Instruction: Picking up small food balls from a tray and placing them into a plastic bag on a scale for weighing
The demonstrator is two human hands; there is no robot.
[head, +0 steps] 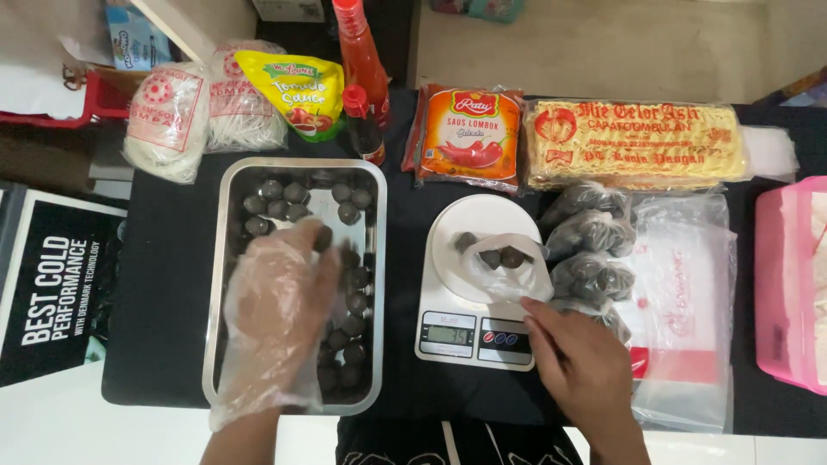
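Our gloved left hand (280, 301) left of centre, fingertips pinching a dark ball (322, 238) over the steel tray (226, 258), our bare right hand (579, 362) lower right, fingers loosely curled, holding the clear bag (508, 271) on the white scale (448, 293)

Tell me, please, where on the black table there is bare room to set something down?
Bare black table lies left of the metal tray, and a narrower strip runs between the tray and the white scale. Right of the scale it is crowded: filled bags, flat plastic bags and the pink tub.
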